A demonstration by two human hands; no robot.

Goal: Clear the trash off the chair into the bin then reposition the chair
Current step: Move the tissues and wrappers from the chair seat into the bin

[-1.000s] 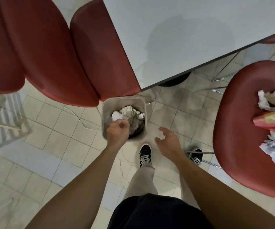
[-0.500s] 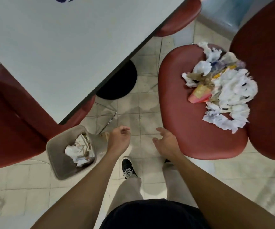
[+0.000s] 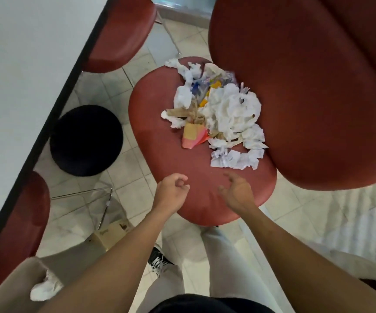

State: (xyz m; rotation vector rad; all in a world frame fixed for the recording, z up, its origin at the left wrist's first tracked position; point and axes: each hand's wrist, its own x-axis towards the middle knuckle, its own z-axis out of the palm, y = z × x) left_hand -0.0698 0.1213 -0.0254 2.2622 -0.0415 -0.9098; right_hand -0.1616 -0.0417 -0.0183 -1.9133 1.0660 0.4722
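Red chair [image 3: 160,154] sits in the middle, with its big back at the right. Part of the back runs off the top and right edge. A heap of trash [image 3: 218,114] lies on the seat, close to the back. It is mostly crumpled white paper, with a pink and tan wrapper at the near side and bits of yellow and blue mixed in. What each bit is cannot be made out.

Both hands hang over the near edge of the seat, apart from the trash. The left hand [image 3: 171,190] has its fingers loosely curled and holds nothing. The right hand [image 3: 236,193] is spread a little, fingers relaxed, and it holds nothing too.

The bin [image 3: 15,283] is at the bottom left, mostly cut off by the picture's edge and partly hidden behind the left arm. A lump of white paper shows inside it.

A white table [image 3: 24,64] fills the left side. Its black round foot [image 3: 85,141] stands on the tile floor. Two more red seats poke out from under the table, half hidden. One black shoe [image 3: 160,263] shows between the arms.
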